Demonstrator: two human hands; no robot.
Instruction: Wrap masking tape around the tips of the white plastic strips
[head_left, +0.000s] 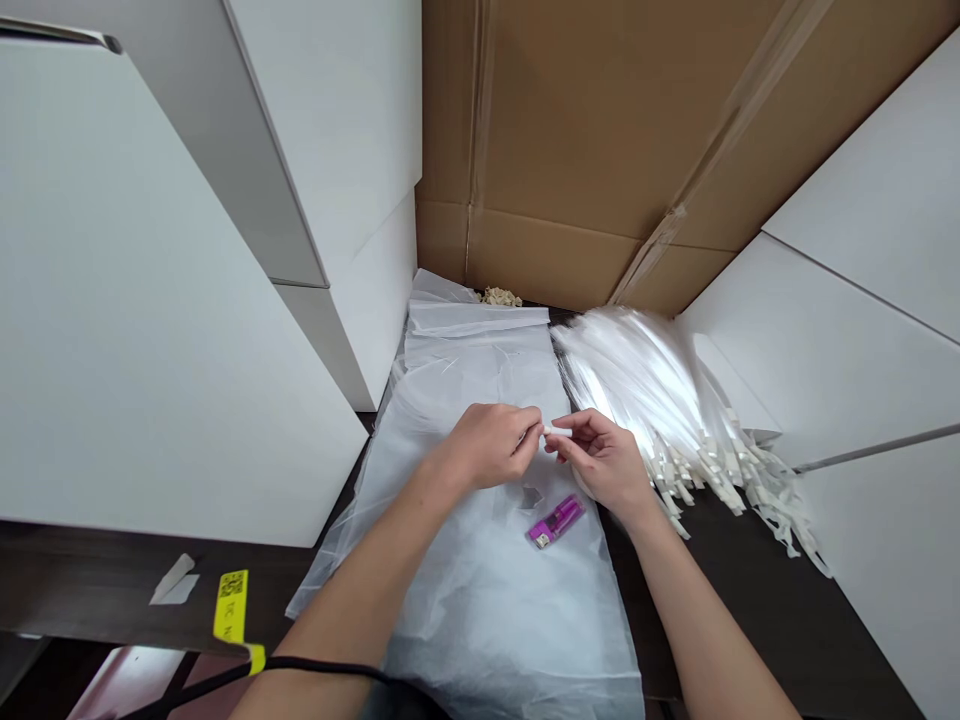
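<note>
My left hand (487, 447) and my right hand (600, 462) meet above the middle of a clear plastic sheet (480, 620), and their fingertips pinch a small white plastic piece (559, 431) from both sides. Just below my right hand, a purple lighter (556, 521) lies on the plastic. To the right of my right hand fans a large bunch of white plastic ties (645, 400), with their notched ends (720, 475) spread over the dark tabletop (750, 560).
A tan cardboard box (600, 120) stands at the back, with a small heap of tan scraps (500, 297) at its foot. Large white panels (150, 300) rise on the left and more (862, 340) on the right. A yellow tag (231, 607) hangs at the table's near edge.
</note>
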